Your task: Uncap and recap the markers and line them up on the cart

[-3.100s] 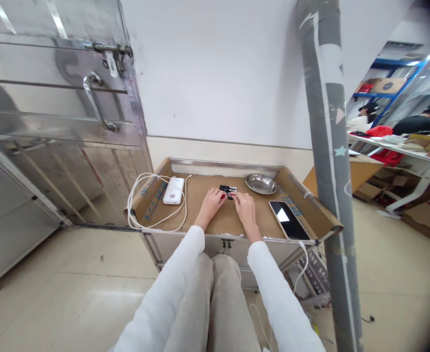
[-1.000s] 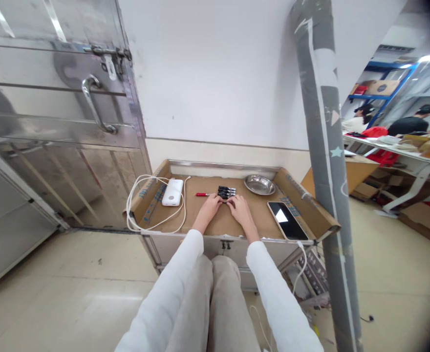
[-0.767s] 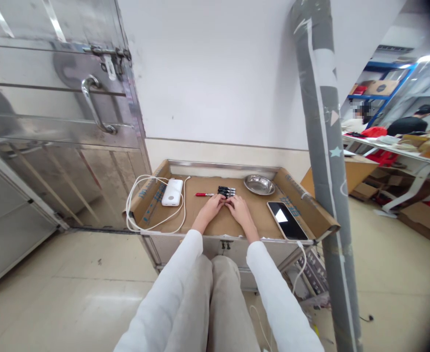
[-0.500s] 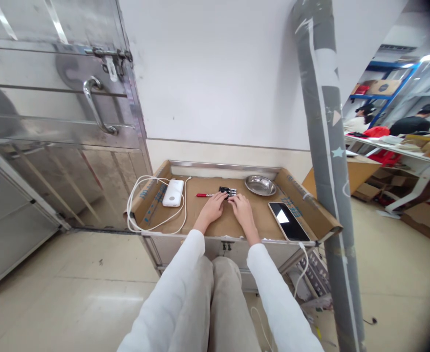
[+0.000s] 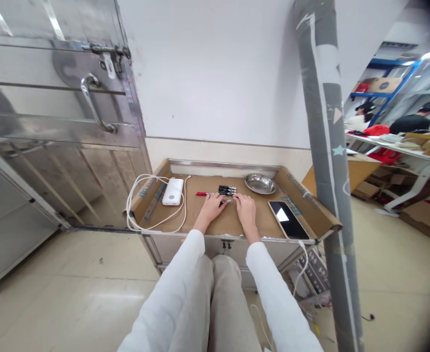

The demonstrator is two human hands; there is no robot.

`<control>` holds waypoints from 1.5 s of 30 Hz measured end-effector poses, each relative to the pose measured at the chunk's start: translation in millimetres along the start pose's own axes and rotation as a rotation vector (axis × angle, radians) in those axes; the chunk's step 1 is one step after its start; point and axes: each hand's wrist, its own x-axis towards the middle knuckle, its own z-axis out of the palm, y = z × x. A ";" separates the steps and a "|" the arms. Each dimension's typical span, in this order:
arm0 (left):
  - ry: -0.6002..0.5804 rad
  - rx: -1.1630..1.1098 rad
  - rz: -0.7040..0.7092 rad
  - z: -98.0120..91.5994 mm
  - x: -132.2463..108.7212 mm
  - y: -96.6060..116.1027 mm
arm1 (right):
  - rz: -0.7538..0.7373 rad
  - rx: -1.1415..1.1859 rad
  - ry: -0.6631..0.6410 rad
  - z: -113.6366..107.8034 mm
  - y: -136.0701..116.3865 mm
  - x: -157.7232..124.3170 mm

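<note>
Both my hands rest on the cardboard-lined tray in front of my knees. My left hand and my right hand have curled fingers, and their tips meet on a dark pen held crosswise between them. Just beyond the fingertips lies a small bunch of black pens. A red pen lies alone on the cardboard, left of the bunch.
A white power bank with a looped white cable sits at the tray's left. A steel dish stands at the back right, a phone at the front right. A grey padded post rises at the right; a steel door is at the left. People sit far right.
The red pen that was between my hands 3.1 s ago now lies to the left. My hands reached to the black pens and drew back slightly with one pen between them.
</note>
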 end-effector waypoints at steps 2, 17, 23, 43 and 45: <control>0.032 0.000 -0.016 0.6 0.7 -0.9 | -0.018 -0.013 -0.027 -0.1 -1.1 0.2; 0.083 -0.006 -0.030 -1.5 2.7 -0.4 | -0.167 0.104 -0.066 1.0 -8.4 0.1; 0.161 0.151 -0.177 -2.9 2.8 1.8 | -0.213 0.281 -0.161 6.9 -9.8 0.7; 0.306 0.168 -0.508 -1.5 -5.9 3.3 | -0.055 0.033 -0.056 15.4 0.5 -1.6; 0.306 0.163 -0.508 -0.5 -5.8 2.4 | -0.053 0.029 -0.068 14.3 -0.1 -1.8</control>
